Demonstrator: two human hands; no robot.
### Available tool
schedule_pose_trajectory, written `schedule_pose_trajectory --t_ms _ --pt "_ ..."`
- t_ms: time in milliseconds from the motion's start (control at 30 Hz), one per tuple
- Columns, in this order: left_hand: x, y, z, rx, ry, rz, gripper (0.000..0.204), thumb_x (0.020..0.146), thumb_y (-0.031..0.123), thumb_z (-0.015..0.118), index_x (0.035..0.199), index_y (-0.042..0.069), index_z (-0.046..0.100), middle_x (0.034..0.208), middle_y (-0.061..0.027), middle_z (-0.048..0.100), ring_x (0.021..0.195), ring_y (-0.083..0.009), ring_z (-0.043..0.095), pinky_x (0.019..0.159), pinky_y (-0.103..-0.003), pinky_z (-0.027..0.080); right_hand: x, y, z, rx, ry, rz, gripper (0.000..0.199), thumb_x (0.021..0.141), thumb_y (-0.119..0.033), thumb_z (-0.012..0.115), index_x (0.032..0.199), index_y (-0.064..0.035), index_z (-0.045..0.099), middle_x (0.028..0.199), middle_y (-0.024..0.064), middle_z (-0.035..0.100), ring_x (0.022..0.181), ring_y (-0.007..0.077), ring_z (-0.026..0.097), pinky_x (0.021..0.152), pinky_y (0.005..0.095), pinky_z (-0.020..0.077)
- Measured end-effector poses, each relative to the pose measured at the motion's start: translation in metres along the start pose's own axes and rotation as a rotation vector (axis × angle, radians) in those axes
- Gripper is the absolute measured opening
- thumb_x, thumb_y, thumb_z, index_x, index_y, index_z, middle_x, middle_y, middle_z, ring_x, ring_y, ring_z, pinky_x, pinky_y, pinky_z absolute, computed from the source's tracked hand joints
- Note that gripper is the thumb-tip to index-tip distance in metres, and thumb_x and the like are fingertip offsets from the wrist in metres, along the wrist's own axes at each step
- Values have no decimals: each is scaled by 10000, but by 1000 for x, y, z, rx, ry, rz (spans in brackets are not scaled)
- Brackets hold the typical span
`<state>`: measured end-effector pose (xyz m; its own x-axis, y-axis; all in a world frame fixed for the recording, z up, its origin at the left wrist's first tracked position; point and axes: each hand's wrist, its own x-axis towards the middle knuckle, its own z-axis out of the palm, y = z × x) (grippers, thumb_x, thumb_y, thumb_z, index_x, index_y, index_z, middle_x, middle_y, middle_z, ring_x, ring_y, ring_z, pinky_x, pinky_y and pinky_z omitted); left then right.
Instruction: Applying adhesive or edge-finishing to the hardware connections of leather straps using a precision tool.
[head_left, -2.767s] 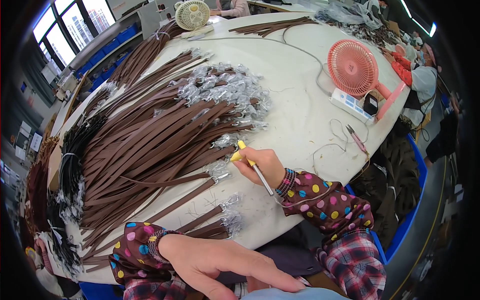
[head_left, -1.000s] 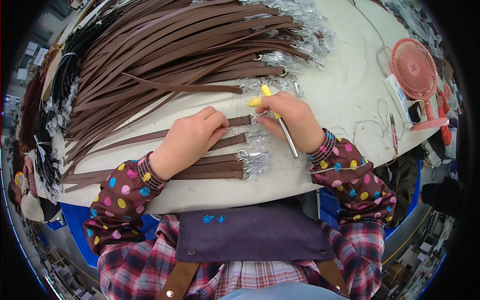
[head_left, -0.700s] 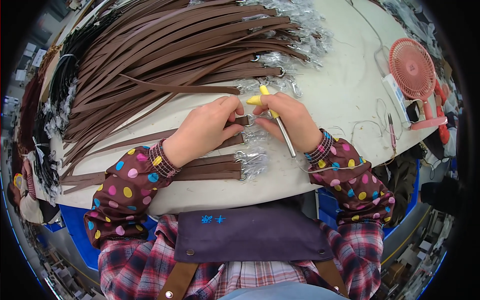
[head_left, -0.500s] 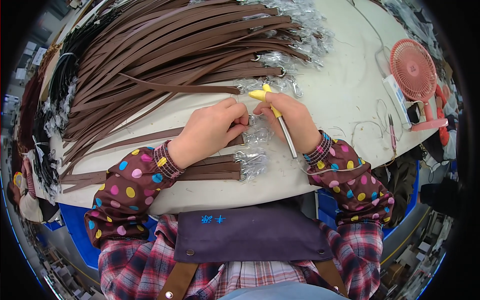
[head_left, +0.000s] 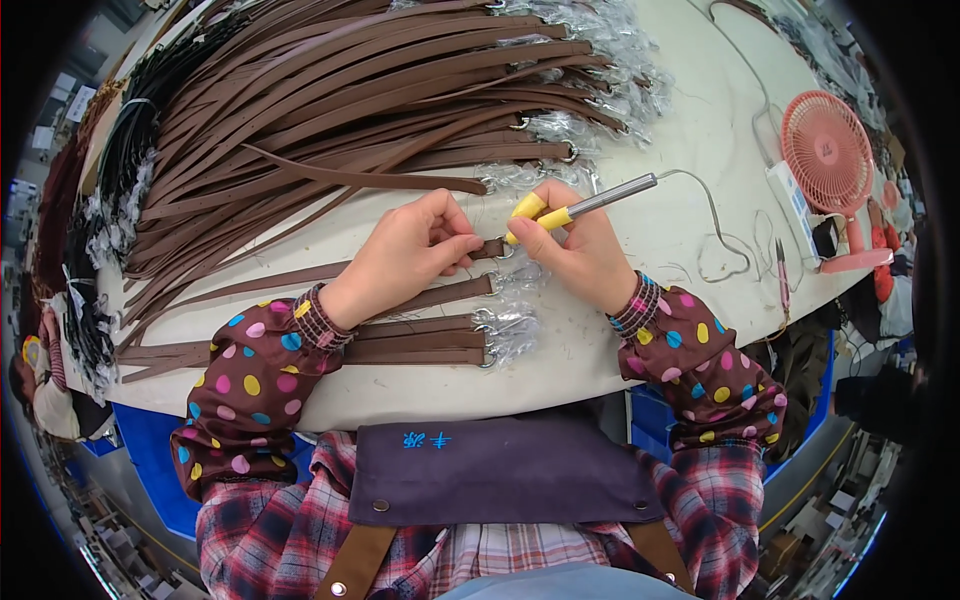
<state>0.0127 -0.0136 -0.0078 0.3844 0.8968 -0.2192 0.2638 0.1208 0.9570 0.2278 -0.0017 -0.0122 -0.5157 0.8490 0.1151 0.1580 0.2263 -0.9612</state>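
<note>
My left hand is closed on the end of a brown strap with a metal ring, holding it between thumb and fingers. My right hand grips a pen-shaped corded tool with a metal barrel and a yellow front part. The tool's front end points at the strap end by the ring, its barrel slanting up to the right. Whether it touches the strap I cannot tell. A yellow cover sits on a fingertip of my right hand. Below my hands lie more brown straps with plastic-wrapped metal clasps.
A large pile of brown straps covers the table's far left, beside bundled black cords. A pink fan stands at the right. Near it lie pink-handled tweezers and the tool's grey cord. Blue bins stand below the table edge.
My right hand has turned the pen-shaped tool over: its metal barrel pointed down toward me and now points up to the right. The yellow end has come to the strap end at my left fingers.
</note>
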Motion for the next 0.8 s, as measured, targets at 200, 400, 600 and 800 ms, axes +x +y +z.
schedule_pose_trajectory --t_ms 200,400,600,800 --pt "2 -1 -1 -23 -16 -5 162 887 97 615 855 -1 491 791 -57 632 720 -99 630 605 -226 509 -1 5 9 54 34 46 179 877 -97 614 907 -42 447 795 4 516 715 59 488 618 211 401" --pt "4 1 0 -9 -33 -12 156 892 93 605 863 -3 486 795 -57 632 723 -96 630 607 -226 507 -2 1 8 26 66 49 180 864 -81 619 900 -39 447 788 5 508 706 56 483 611 214 401" --pt "3 5 0 -26 -39 -59 127 913 98 584 897 20 485 849 -30 617 763 -78 606 637 -202 501 -2 3 6 43 50 76 181 862 -74 619 890 -38 444 786 -1 507 697 45 474 588 206 394" --pt "2 4 -1 -37 -36 -56 124 911 95 585 899 23 484 848 -32 616 761 -75 606 633 -198 498 -3 2 10 34 89 36 192 853 -71 628 882 -37 441 758 -5 503 673 45 468 583 202 391"
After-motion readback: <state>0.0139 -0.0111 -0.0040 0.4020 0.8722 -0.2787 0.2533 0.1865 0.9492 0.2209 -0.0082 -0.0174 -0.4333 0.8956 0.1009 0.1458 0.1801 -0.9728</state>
